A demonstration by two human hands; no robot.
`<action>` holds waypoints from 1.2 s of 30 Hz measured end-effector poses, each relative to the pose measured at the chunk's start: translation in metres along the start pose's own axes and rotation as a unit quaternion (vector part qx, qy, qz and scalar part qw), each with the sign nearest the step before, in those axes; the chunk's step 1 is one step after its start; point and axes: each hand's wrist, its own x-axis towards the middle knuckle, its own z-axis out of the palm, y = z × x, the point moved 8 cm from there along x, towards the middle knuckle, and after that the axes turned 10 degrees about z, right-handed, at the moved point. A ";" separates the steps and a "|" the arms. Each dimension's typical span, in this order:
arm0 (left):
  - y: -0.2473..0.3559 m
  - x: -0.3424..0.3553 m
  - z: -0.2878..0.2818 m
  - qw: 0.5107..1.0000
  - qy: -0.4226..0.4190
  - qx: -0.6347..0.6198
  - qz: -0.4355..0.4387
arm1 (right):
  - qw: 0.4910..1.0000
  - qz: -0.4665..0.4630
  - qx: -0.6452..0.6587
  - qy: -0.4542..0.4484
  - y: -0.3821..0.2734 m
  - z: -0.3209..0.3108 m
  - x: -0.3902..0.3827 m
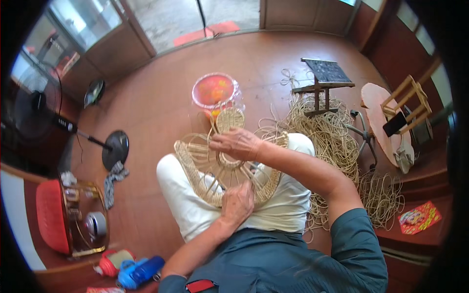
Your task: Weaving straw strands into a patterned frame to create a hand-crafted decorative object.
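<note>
While the woven frame [194, 183] lies across your white trousers [177, 198], your left grip [238, 201] is closed on its near side. Farther up, your right grip [236, 143] pinches a strand [212, 126] beside the oval woven panel [230, 118]. Loose cord [337, 141] sits heaped off to your right. Past the panel: plastic-lined bucket [215, 90]. Beyond, a dark-topped stool [332, 72] stands at the heap's far end.

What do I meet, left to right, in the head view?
Black standing fan, tan woven piece in left hand and right hand, dark wooden stool with black top, small pale wooden frame.
</note>
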 end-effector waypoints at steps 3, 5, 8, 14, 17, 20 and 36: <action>0.000 0.001 -0.001 1.000 -0.011 0.001 -0.004 | 0.999 -0.009 -0.016 0.035 0.001 -0.004 -0.003; 0.001 0.000 -0.005 1.000 0.002 -0.021 -0.002 | 0.996 -0.025 -0.084 -0.013 -0.002 0.009 0.002; -0.004 -0.001 -0.006 1.000 -0.010 0.005 0.011 | 0.993 -0.012 -0.116 -0.005 -0.001 0.012 0.008; -0.019 -0.016 -0.022 0.989 -0.067 0.135 0.004 | 0.990 0.114 -0.085 -0.016 0.039 -0.007 0.024; -0.018 -0.016 -0.078 0.985 0.093 0.137 0.044 | 0.979 0.197 -0.048 0.029 0.078 -0.042 0.036; -0.048 -0.023 -0.125 0.988 0.105 0.090 -0.066 | 0.968 0.244 -0.035 0.056 0.095 -0.072 0.033; -0.279 -0.142 -0.263 0.762 0.515 -0.258 -0.295 | 0.884 0.409 0.027 0.223 0.100 -0.082 -0.002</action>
